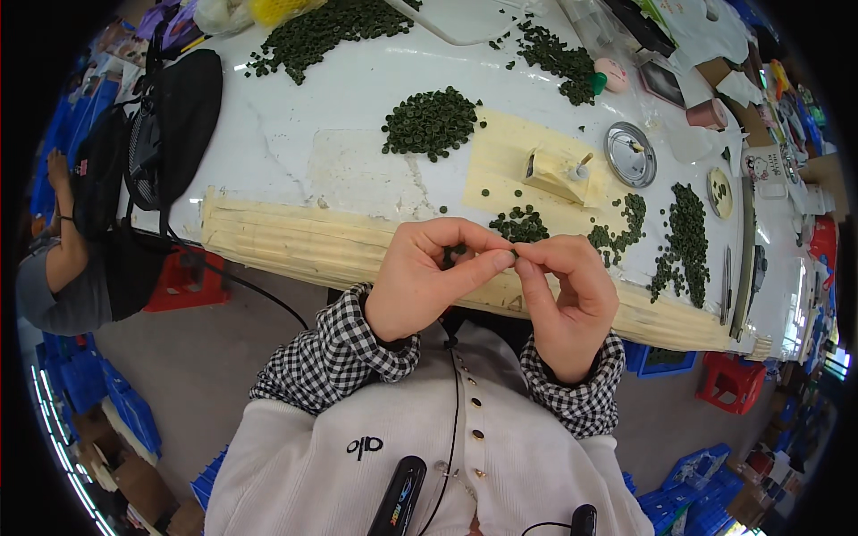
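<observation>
Both hands meet at the table's near edge, thumbs and forefingers pinched together. Between the fingertips shows a tiny dark green piece (pixel 514 254), mostly covered. My left hand (pixel 418 275) is closed, and more dark green shows under its curled fingers. On the other side, my right hand (pixel 572 299) is closed in a pinch against the same piece. Just beyond the fingertips lies a small pile of dark green round pieces (pixel 519 224), like little discs or caps. A cream block with a short upright peg (pixel 565 177) stands behind that pile on a yellowish sheet (pixel 487 147).
Larger heaps of green pieces (pixel 432 123) lie farther back, with another heap (pixel 685 241) at right. A round metal lid (pixel 630 154) and thin tools (pixel 726 286) lie right. A black bag (pixel 183 116) stands left, near another person's arm (pixel 67 214). Tan covering (pixel 295 234) wraps the table edge.
</observation>
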`<state>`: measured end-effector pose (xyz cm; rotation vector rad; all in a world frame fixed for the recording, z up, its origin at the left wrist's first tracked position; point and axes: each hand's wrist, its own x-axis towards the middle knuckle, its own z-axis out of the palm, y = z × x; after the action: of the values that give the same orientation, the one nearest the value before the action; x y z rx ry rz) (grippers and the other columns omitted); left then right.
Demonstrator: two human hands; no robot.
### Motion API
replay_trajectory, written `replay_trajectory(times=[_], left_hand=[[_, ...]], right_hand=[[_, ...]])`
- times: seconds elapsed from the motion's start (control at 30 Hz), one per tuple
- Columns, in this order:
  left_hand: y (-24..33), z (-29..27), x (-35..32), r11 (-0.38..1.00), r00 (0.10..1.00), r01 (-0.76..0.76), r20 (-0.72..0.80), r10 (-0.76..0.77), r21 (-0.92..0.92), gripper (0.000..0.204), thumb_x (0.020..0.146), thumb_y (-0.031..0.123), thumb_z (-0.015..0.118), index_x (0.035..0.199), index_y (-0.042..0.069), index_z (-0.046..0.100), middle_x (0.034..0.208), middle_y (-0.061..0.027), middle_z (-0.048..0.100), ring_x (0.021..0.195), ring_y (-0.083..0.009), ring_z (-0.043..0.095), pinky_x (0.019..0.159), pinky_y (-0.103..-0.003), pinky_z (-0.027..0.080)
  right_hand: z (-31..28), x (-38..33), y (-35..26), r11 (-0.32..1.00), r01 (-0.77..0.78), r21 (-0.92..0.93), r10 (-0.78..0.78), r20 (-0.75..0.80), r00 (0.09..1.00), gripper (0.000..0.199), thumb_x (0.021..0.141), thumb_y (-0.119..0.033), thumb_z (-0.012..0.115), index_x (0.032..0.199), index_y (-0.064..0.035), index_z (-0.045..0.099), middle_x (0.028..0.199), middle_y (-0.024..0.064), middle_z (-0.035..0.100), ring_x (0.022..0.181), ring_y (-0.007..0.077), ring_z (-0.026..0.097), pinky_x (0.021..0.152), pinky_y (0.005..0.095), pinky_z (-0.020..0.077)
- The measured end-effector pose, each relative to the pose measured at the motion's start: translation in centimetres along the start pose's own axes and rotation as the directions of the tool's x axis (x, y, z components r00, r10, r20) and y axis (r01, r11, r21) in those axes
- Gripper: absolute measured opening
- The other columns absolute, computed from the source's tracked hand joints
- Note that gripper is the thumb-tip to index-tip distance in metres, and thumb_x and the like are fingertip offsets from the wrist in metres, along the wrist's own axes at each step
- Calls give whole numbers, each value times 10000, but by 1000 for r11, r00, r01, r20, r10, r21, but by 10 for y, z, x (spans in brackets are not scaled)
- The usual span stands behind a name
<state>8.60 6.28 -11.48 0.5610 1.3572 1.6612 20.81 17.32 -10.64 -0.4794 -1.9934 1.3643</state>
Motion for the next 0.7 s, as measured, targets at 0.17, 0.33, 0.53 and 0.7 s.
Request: replay_trajectory(times=[0.17, 0.33, 0.53, 0.7], left_hand=[[-1, -2, -2, 1000, 1000, -10, 30, 9, 22, 123, 841, 54, 653, 940, -18, 668, 708, 60, 565, 603, 16, 405, 520, -155, 323], [-3, -3, -4, 993, 997, -61, 45, 57, 99, 118, 833, 50, 654, 928, -20, 665, 639, 71, 533, 548, 15, 376, 489, -161, 303], [0, -3, -5, 985, 996, -89, 33, 85, 148, 113, 824, 48, 656, 915, -19, 662, 601, 78, 505, 525, 18, 364, 473, -168, 286], [-2, -3, -8, 987, 995, -93, 42, 88, 128, 116, 825, 44, 651, 916, -26, 656, 638, 72, 525, 542, 18, 378, 486, -157, 302]], right_hand=[[-1, -3, 2, 979, -130, 156, 125, 42, 991, 149, 783, 67, 638, 927, 28, 638, 878, 90, 605, 807, 148, 593, 717, 248, 484], [-6, -4, 2, 911, -290, 293, 258, 141, 956, 149, 800, 70, 623, 945, 35, 618, 943, 89, 589, 859, 126, 600, 778, 234, 501], [-7, -1, 0, 906, -301, 298, 267, 150, 952, 135, 800, 65, 625, 933, 42, 615, 929, 86, 601, 849, 124, 609, 777, 237, 507], [-6, -6, 3, 861, -356, 362, 310, 180, 933, 122, 806, 53, 629, 927, 45, 614, 928, 84, 610, 841, 119, 615, 770, 238, 509]])
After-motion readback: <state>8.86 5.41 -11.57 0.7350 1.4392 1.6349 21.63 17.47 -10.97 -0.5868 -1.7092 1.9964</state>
